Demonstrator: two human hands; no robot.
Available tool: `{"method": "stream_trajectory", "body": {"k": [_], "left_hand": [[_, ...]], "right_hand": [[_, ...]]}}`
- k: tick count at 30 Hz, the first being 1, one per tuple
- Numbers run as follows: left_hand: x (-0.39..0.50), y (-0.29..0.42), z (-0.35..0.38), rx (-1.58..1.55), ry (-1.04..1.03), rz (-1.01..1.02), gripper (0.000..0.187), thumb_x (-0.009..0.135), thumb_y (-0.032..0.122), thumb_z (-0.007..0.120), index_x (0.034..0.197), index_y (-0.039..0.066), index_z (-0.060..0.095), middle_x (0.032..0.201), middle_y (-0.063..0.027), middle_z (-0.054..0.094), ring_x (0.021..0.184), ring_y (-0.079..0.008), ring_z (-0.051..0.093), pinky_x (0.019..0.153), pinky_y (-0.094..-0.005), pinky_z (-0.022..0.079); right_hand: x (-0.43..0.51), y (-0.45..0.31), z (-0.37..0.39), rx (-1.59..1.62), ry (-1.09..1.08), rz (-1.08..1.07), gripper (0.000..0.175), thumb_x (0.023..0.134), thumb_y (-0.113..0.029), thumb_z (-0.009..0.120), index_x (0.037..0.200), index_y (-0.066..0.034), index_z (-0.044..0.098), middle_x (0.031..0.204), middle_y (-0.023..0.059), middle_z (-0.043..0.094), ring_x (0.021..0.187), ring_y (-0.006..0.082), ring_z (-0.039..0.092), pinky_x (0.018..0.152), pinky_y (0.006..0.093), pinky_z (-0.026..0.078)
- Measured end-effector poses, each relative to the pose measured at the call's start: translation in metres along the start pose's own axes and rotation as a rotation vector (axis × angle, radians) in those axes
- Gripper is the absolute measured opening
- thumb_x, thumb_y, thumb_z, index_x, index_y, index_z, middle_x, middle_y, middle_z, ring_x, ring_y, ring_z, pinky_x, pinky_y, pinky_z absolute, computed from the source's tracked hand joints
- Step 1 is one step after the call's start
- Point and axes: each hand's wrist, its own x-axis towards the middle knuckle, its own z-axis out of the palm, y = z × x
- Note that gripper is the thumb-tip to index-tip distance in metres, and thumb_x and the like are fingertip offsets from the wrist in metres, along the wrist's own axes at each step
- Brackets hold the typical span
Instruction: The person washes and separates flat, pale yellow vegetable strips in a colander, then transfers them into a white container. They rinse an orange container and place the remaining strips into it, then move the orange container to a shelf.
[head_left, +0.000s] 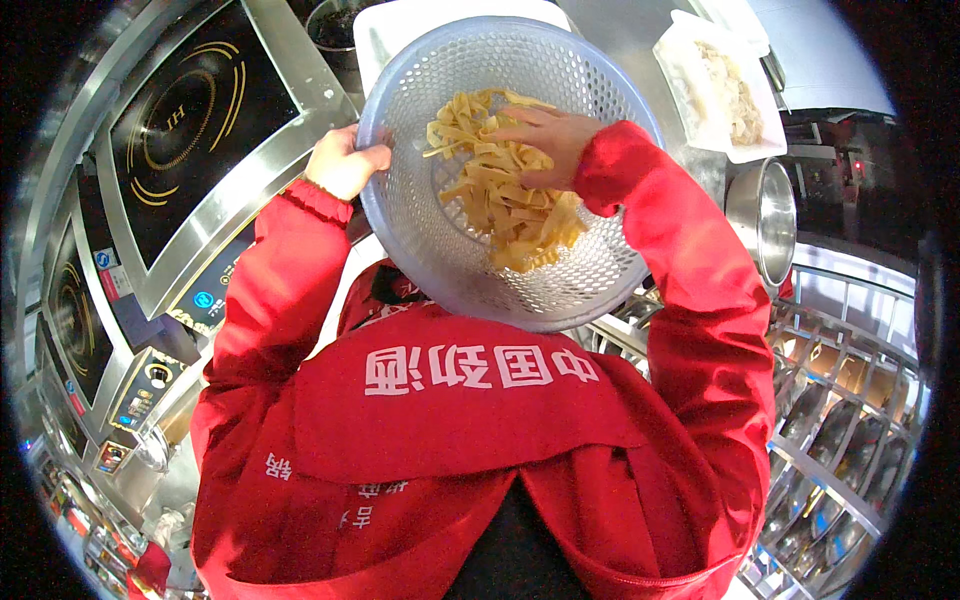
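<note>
A large round grey-blue plastic colander (592, 277) is tilted in front of my chest. My left hand (346, 161) grips its left rim, with the thumb over the edge. Flat yellow strips of food (502, 202), tofu skin or wide noodles, lie heaped across the middle of the colander. Inside it, my right hand (551, 145) rests over the upper right of the heap, fingers apart and touching the strips. What lies beneath that palm is hidden. Both hands are bare, below red sleeves.
Left stands a steel counter with black induction hobs (180, 120). Behind the colander is a white tray (382, 34), beside a metal pot (334, 30). A white container of pale strips (724, 97) and a steel bowl (772, 217) stand right, above a wire rack (832, 405).
</note>
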Motion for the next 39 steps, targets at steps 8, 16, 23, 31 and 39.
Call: {"method": "stream_trajectory", "body": {"k": [8,16,23,31,39], "left_hand": [[0.0,-0.003,0.0,-0.02,0.035,0.026,0.031,0.058,0.017,0.053,0.083,0.0,0.058,0.068,-0.0072,0.057,0.065,-0.0149,0.053,0.063,-0.0251,0.041],[0.002,0.003,0.001,-0.044,0.013,0.036,0.028,0.059,0.015,0.052,0.082,-0.001,0.057,0.067,-0.006,0.056,0.063,-0.0138,0.052,0.061,-0.0247,0.04],[-0.002,0.007,0.002,-0.086,0.029,0.033,0.026,0.059,0.014,0.053,0.08,0.0,0.057,0.064,-0.0046,0.055,0.06,-0.013,0.051,0.058,-0.0247,0.04],[0.003,0.004,-0.002,0.029,-0.028,-0.017,0.036,0.06,0.008,0.05,0.093,-0.003,0.054,0.08,-0.0076,0.057,0.07,-0.015,0.051,0.066,-0.0252,0.04],[0.001,0.004,-0.001,-0.034,-0.025,0.058,0.027,0.061,0.015,0.052,0.084,0.002,0.056,0.064,-0.0027,0.054,0.06,-0.0119,0.049,0.057,-0.0242,0.04]], "right_hand": [[-0.008,-0.012,0.011,-0.204,-0.67,0.257,0.026,0.07,-0.031,0.046,0.084,-0.012,0.058,0.078,0.0082,0.058,0.077,0.0264,0.054,0.071,0.0344,0.041],[-0.006,0.011,0.011,0.037,-0.227,0.368,0.022,0.073,-0.028,0.046,0.076,-0.0087,0.056,0.077,0.0093,0.055,0.075,0.0291,0.052,0.063,0.0366,0.041],[0.036,0.024,0.075,0.228,-0.204,0.371,0.02,0.071,-0.024,0.05,0.084,-0.0093,0.057,0.082,0.0096,0.053,0.082,0.0254,0.051,0.07,0.0343,0.041],[0.049,0.0,0.068,0.002,-0.532,0.315,0.023,0.07,-0.023,0.05,0.085,-0.0065,0.055,0.075,0.0109,0.056,0.075,0.0274,0.055,0.064,0.0351,0.044],[0.041,-0.004,0.074,0.063,-0.17,0.513,0.017,0.071,-0.021,0.05,0.082,-0.0094,0.054,0.068,0.0089,0.056,0.068,0.026,0.056,0.06,0.0332,0.044]]}}
